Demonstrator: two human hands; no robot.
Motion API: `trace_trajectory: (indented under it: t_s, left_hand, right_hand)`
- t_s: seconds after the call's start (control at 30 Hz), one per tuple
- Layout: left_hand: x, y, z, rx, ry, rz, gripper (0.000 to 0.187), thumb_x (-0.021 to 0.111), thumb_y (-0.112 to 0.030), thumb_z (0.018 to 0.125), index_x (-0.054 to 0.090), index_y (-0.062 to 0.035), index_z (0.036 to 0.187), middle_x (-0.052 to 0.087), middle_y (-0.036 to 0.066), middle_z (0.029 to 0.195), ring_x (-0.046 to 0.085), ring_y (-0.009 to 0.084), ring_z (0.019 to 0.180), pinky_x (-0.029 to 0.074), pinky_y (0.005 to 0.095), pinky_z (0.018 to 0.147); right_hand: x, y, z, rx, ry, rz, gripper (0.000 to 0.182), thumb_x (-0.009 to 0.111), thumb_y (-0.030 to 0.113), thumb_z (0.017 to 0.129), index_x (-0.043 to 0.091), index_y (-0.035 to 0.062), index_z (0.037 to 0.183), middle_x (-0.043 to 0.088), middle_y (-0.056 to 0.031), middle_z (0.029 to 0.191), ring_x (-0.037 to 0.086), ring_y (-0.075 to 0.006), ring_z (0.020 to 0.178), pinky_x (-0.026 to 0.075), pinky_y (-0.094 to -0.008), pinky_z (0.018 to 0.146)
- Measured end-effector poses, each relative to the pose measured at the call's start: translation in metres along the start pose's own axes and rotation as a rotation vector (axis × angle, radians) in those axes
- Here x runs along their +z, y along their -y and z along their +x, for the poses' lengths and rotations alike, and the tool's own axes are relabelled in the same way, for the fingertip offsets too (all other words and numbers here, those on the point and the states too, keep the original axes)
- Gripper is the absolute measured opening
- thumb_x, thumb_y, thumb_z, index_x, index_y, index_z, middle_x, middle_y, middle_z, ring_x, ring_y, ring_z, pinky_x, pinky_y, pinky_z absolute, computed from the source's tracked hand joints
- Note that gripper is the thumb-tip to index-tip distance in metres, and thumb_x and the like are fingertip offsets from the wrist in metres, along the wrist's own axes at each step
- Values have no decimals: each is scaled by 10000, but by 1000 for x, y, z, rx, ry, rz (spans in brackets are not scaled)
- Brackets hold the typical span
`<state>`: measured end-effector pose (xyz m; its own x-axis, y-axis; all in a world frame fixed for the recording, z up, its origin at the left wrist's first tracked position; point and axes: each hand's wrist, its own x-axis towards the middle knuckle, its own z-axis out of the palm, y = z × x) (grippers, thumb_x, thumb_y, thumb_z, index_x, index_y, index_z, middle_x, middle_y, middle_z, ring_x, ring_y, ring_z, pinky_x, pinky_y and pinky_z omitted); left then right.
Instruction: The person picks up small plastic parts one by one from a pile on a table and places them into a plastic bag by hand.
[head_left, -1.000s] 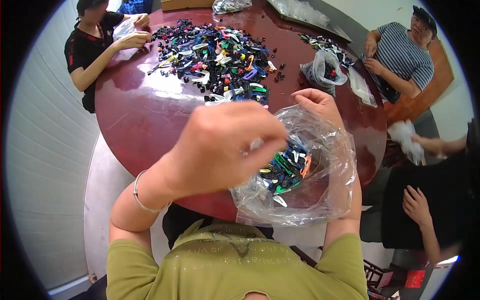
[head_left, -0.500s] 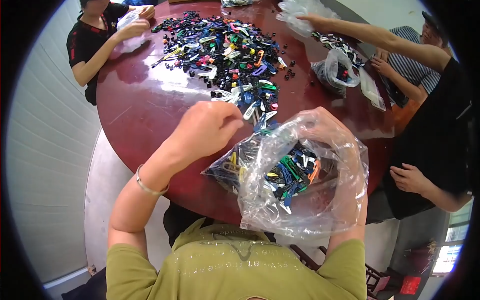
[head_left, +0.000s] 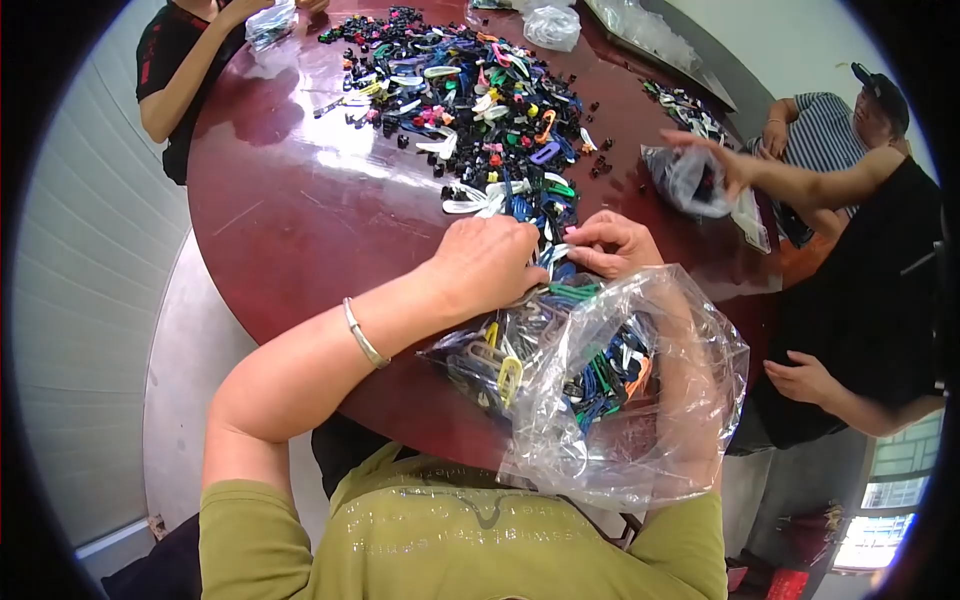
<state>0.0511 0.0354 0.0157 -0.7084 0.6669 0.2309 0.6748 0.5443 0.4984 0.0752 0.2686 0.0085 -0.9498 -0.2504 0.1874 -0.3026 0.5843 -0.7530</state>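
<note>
A clear plastic bag [head_left: 560,465] rests at the table's front edge, its mouth open towards me, with colourful snap hair clips [head_left: 598,385] inside. Just beyond it, a narrow trail of hair clips [head_left: 520,190] runs back to the large pile. My left hand [head_left: 488,262] is closed at this trail, fingertips pointing down; what they hold is hidden. Facing it from the right, my right hand [head_left: 615,243] pinches a white hair clip [head_left: 575,250]. The bag's loose plastic hangs around my right forearm.
A large mixed pile of hair clips [head_left: 450,80] covers the middle of the round red table [head_left: 300,220]. On the right, a co-worker's hand [head_left: 735,170] is at another plastic bag [head_left: 685,185]. Other people sit at the far left and far right. A bundled clear bag [head_left: 552,27] lies at the back.
My left hand has moved right and down to the clips. My right hand has come out of the bag's mouth to the trail. A co-worker's arm has come down to the right-hand bag.
</note>
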Motion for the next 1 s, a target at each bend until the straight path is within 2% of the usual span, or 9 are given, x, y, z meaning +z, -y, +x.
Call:
trace_trajectory:
  t_s: [0.1,0.23,0.37,0.5,0.67,0.77,0.83,0.9,1.0]
  left_hand:
    - [10,4,-1,41,-92,-41,226,710,-262,740,617,-58,775,640,124,760,636,319,740,494,418,644]
    - [11,3,0,25,-72,-48,181,692,-224,744,616,-64,782,640,106,764,636,310,740,497,415,650]
    - [12,7,1,10,-78,-145,152,677,-196,751,627,-53,767,653,111,743,643,306,729,504,401,653]
    - [4,14,0,1,-180,-323,112,663,-139,762,633,-31,775,649,119,697,647,243,650,505,346,610]
    - [-2,14,0,-45,-239,-598,72,619,-47,815,624,13,855,621,18,674,569,61,604,464,228,547]
    - [-10,10,1,-76,-224,-769,97,615,-18,843,611,24,930,628,8,762,577,45,634,466,188,567]
    - [-22,1,-3,-81,-240,-956,122,623,-12,847,610,26,961,631,13,777,581,50,642,464,184,574]
    - [-40,-19,-14,-3,-384,-873,106,645,5,823,645,21,928,649,18,769,584,47,643,463,188,557]
    - [-73,-53,-32,259,-516,-495,94,665,32,775,685,2,862,671,36,755,599,72,638,475,207,553]
  right_hand:
    - [-3,2,-1,58,19,61,152,755,49,744,707,26,886,583,10,817,484,-46,671,394,-201,583]
    - [-15,29,-7,378,26,432,104,730,17,771,667,9,852,593,39,786,499,-36,702,396,-189,630]
    - [-23,32,-9,364,-177,405,107,692,31,804,643,4,895,618,24,752,536,-37,662,411,-183,583]
    - [-59,58,-30,58,-457,496,111,630,-54,813,642,20,895,596,5,743,510,-51,654,397,-192,585]
    - [-83,100,-69,-641,-235,477,188,745,85,706,643,-1,837,566,-77,718,508,-180,692,380,-286,599]
    - [-91,122,-77,-612,-8,213,143,734,47,670,655,-9,775,578,-82,728,511,-181,667,380,-282,574]
    - [-81,105,-78,-511,-295,296,115,716,31,689,666,-13,783,596,-71,710,512,-140,638,368,-236,547]
    - [-78,90,-69,-196,-550,372,75,684,36,767,674,-6,829,599,-30,706,488,-75,625,353,-196,539]
    - [-78,48,-52,171,-533,275,84,650,64,837,680,-3,876,618,9,735,498,-33,625,382,-178,551]
